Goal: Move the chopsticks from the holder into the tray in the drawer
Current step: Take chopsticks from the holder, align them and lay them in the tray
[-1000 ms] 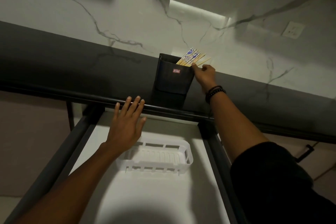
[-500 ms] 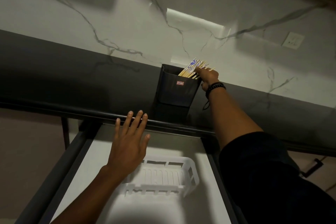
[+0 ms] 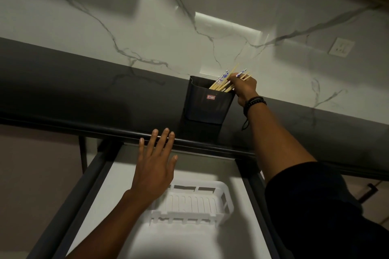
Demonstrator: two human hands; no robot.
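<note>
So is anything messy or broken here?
Nothing looks broken or spilled. The chopsticks lean in the black holder because the right hand grips them. The white tray sits level.

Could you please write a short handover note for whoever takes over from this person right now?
Right hand: closed around the bunch of chopsticks, which are still in the black holder on the counter.
Left hand: open, fingers spread, holding nothing, above the open drawer near the white tray.
Done: drawer open, chopsticks gripped.
Left: lift the chopsticks out of the holder, carry them down and lay them in the tray, which appears to be empty.
</note>
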